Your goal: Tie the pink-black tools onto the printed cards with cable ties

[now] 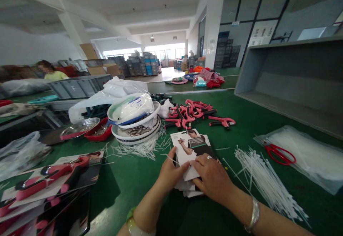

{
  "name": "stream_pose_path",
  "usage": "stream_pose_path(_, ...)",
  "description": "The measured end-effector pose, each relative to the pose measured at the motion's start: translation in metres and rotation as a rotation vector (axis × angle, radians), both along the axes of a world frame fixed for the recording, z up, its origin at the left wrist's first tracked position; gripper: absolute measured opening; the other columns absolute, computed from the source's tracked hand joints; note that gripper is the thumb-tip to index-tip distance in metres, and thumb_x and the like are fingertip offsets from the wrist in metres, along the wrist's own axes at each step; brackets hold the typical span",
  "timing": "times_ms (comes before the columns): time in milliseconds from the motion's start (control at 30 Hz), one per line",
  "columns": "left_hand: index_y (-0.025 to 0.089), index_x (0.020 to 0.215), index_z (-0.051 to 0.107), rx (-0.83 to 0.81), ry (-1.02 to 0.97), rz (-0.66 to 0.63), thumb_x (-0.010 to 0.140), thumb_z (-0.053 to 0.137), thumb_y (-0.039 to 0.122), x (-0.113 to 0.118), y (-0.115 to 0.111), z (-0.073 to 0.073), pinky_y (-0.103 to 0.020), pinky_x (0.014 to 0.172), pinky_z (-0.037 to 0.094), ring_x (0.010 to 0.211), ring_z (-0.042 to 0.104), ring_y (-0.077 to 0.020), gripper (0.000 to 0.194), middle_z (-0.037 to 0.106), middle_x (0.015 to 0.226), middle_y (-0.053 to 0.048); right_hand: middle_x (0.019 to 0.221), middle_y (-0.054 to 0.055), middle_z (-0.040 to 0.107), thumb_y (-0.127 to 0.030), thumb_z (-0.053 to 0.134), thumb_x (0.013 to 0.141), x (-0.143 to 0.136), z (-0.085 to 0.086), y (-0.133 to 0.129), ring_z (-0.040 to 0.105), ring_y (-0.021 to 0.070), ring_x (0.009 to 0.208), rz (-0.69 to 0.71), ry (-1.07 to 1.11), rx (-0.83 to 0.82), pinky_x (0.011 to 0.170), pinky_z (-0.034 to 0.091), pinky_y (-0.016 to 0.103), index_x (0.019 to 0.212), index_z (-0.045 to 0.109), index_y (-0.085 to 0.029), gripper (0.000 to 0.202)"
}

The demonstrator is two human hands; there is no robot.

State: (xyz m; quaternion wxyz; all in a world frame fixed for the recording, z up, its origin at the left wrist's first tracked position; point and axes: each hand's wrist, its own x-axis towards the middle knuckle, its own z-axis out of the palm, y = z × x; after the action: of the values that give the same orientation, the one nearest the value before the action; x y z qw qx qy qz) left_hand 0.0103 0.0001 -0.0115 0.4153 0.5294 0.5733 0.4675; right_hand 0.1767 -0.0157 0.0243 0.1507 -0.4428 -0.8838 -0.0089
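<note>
Printed cards lie stacked on the green tabletop before the person; left hand grips the stack's near-left edge, right hand presses flat on top, beside white cable ties.

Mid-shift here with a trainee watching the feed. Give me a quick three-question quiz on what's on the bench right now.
1. True or false: both hands rest on the stack of printed cards.
2. What lies on the clear plastic bags at the far right? A) red scissors B) a white bowl C) a grey crate
3. Fill in: the loose white cable ties lie on the ___ side of the right hand.

Key
1. True: the left hand and the right hand both press on the cards.
2. A: the red scissors lie on the bags.
3. Right; the pile of pink-handled tools sits beyond the cards.
</note>
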Motion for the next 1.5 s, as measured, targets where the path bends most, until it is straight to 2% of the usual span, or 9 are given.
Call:
stream_pose_path(133,0.018,0.136,0.039,0.023,0.152,-0.036,0.071,0.066,0.028,-0.005,0.007,-0.022,-0.042,0.109,0.027,0.127,0.042,-0.0283,0.071,0.046,0.139,-0.011,0.098,0.004,0.067,-0.041,0.065,0.074,0.034,0.021,0.05,0.06,0.0195,0.09,0.225,-0.056,-0.271,0.077,0.045,0.028,0.102,0.066,-0.022,0.033)
stream_pose_path(300,0.017,0.143,0.028,0.01,0.228,-0.134,0.077,0.06,0.033,-0.012,0.011,-0.028,-0.041,0.112,0.023,0.133,0.034,-0.026,0.075,0.036,0.146,-0.01,0.106,0.017,0.064,-0.031,0.041,0.093,0.098,0.036,0.174,0.059,0.0263,0.099,-0.549,-0.118,-0.183,0.083,0.044,0.037,0.102,0.065,-0.012,0.032)
stream_pose_path(433,0.017,0.14,0.034,0.006,0.327,-0.218,0.078,0.057,0.034,-0.013,0.009,-0.021,-0.047,0.113,0.014,0.136,0.027,-0.028,0.069,0.032,0.147,-0.01,0.113,0.009,0.059,-0.034,0.052,0.09,0.117,0.015,0.245,0.058,0.0197,0.097,-0.679,-0.178,-0.276,0.083,0.049,0.041,0.112,0.057,-0.015,0.029)
stream_pose_path(567,0.019,0.141,0.032,0.018,0.409,-0.247,0.081,0.052,0.034,-0.01,0.008,-0.018,-0.053,0.113,0.004,0.139,0.019,-0.0283,0.065,0.024,0.15,-0.009,0.115,0.008,0.057,-0.034,0.052,0.09,0.112,-0.01,0.27,0.058,0.0191,0.097,-0.634,-0.195,-0.329,0.082,0.05,0.04,0.115,0.054,-0.016,0.031)
stream_pose_path(700,0.02,0.143,0.028,0.005,0.438,-0.218,0.083,0.047,0.032,-0.005,0.007,-0.022,-0.054,0.112,0.001,0.138,0.02,-0.0277,0.064,0.022,0.15,-0.008,0.1,0.006,0.063,-0.032,0.06,0.084,0.113,-0.012,0.264,0.061,0.0187,0.088,-0.529,-0.19,-0.363,0.077,0.049,0.036,0.1,0.062,-0.014,0.024)
stream_pose_path(867,0.019,0.143,0.029,0.025,0.425,-0.174,0.083,0.047,0.03,-0.002,0.008,-0.027,-0.053,0.113,0.003,0.137,0.024,-0.0277,0.063,0.027,0.149,-0.008,0.072,0.004,0.066,-0.02,0.071,0.062,0.13,0.029,0.24,0.062,0.0213,0.071,-0.408,-0.063,-0.279,0.061,0.043,0.028,0.075,0.068,-0.017,0.014)
stream_pose_path(1067,0.018,0.142,0.03,0.038,0.44,-0.181,0.083,0.045,0.028,-0.003,0.01,-0.025,-0.053,0.112,0.006,0.137,0.024,-0.0274,0.063,0.028,0.149,-0.008,0.066,0.003,0.064,-0.054,0.064,0.068,0.118,0.082,0.199,0.059,0.0184,0.058,-0.351,0.352,-0.081,0.051,0.045,0.029,0.077,0.058,-0.018,0.037)
stream_pose_path(1267,0.02,0.141,0.032,0.072,0.488,-0.178,0.083,0.046,0.03,-0.004,0.008,-0.023,-0.053,0.112,0.013,0.136,0.028,-0.0279,0.061,0.031,0.148,-0.009,0.081,0.004,0.066,-0.056,0.063,0.072,0.046,0.057,0.153,0.064,0.0195,0.075,-0.044,0.788,0.073,0.068,0.053,0.033,0.08,0.059,-0.02,0.038)
stream_pose_path(1500,0.019,0.141,0.03,0.044,0.496,-0.186,0.084,0.043,0.029,-0.003,0.006,-0.016,-0.053,0.112,0.013,0.136,0.028,-0.0259,0.06,0.031,0.148,-0.008,0.09,0.005,0.066,-0.04,0.068,0.075,0.047,0.01,0.099,0.062,0.0193,0.086,0.219,0.555,0.203,0.077,0.051,0.033,0.09,0.063,-0.022,0.023)
